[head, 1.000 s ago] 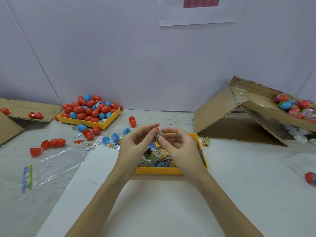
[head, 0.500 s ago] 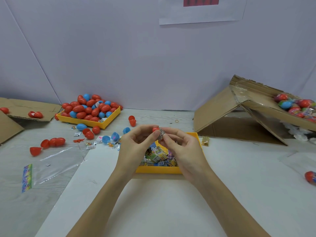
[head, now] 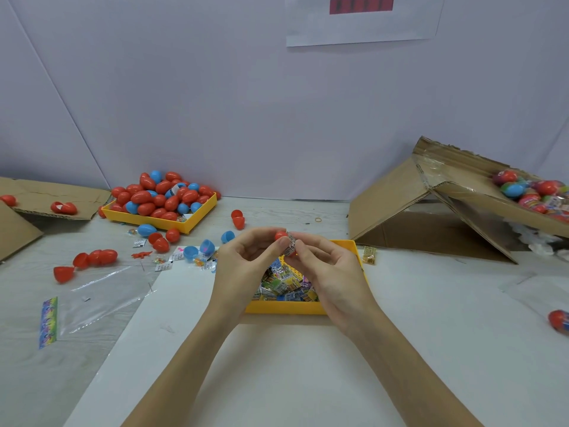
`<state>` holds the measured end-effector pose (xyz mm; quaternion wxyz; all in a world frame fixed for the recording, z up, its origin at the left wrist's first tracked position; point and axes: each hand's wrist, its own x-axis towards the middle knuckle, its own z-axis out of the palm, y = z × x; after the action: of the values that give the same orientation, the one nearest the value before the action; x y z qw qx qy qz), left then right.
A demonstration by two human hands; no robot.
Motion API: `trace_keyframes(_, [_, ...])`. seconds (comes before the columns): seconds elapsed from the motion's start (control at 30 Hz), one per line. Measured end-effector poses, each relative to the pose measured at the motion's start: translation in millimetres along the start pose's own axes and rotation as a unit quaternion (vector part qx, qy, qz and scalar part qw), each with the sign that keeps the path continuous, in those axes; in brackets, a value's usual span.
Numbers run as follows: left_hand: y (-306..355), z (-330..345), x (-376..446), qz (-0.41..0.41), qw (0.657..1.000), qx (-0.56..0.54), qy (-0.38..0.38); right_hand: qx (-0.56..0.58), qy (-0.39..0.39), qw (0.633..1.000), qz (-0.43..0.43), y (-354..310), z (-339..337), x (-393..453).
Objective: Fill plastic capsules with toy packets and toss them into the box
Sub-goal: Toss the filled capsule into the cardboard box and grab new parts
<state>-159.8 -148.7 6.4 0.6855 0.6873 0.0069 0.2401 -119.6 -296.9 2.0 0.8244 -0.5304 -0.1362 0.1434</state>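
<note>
A yellow tray (head: 201, 217) heaped with red and blue capsules (head: 160, 195) was seen at the far left of the table (head: 431, 318), with loose halves scattered beside it. At centre, a red capsule (head: 280, 236) was pinched in the curled fingers of the left hand (head: 246, 266), while a toy packet (head: 290, 247) was gripped against it by the right hand (head: 329, 278), above a yellow packet tray (head: 286, 308). At right, filled capsules were piled in a tilted cardboard box (head: 480, 201).

Left hand (head: 246, 266) and right hand (head: 329, 272) meet fingertip to fingertip, each grip pinched.
</note>
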Motion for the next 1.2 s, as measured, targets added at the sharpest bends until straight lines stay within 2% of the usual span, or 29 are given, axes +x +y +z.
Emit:
trace_keyframes(0.23, [-1, 0, 1, -0.013, 1.000, 0.002, -0.010, -0.014, 0.012, 1.000, 0.001, -2, 1, 0])
trace_keyframes(0.33, [-3, -1, 1, -0.018, 1.000, 0.013, -0.004, -0.094, 0.008, 0.995, -0.028, -4, 1, -1])
trace_keyframes(0.47, [-6, -4, 3, -0.023, 1.000, 0.021, -0.004, -0.326, 0.009, 0.936, -0.130, -1, 3, -1])
trace_keyframes(0.57, [-4, -1, 3, -0.026, 0.999, 0.028, -0.021, -0.401, 0.038, 0.901, -0.163, 5, -2, 3])
trace_keyframes(0.6, [-4, 0, 3, -0.027, 0.999, 0.030, -0.019, -0.391, 0.045, 0.907, -0.151, 5, -5, 4])
trace_keyframes(0.63, [-3, 1, 3, -0.027, 0.999, 0.034, -0.010, -0.344, 0.052, 0.929, -0.125, 2, -8, 7])
trace_keyframes(0.7, [-2, -1, 4, -0.028, 0.999, 0.038, 0.019, -0.121, 0.064, 0.989, -0.049, -17, -16, 20])
trace_keyframes(0.73, [0, -2, 5, -0.034, 0.998, 0.032, 0.032, 0.014, 0.067, 0.997, -0.026, -33, -23, 29])
trace_keyframes(0.8, [2, -5, 7, -0.048, 0.997, 0.025, 0.052, 0.188, 0.079, 0.978, -0.038, -71, -40, 48])
trace_keyframes(0.9, [1, -6, 8, -0.063, 0.996, 0.032, 0.061, 0.238, 0.115, 0.960, -0.087, -107, -55, 66])
trace_keyframes(0.97, [0, -6, 8, -0.068, 0.995, 0.040, 0.060, 0.181, 0.117, 0.974, -0.076, -99, -57, 65])
trace_keyframes(1.07, [0, -6, 10, -0.066, 0.994, 0.047, 0.073, 0.004, 0.066, 0.997, -0.042, -54, -52, 46])
trace_keyframes(1.2, [-5, -12, 10, -0.044, 0.986, 0.127, 0.094, -0.191, -0.016, 0.981, -0.034, -8, -39, 29])
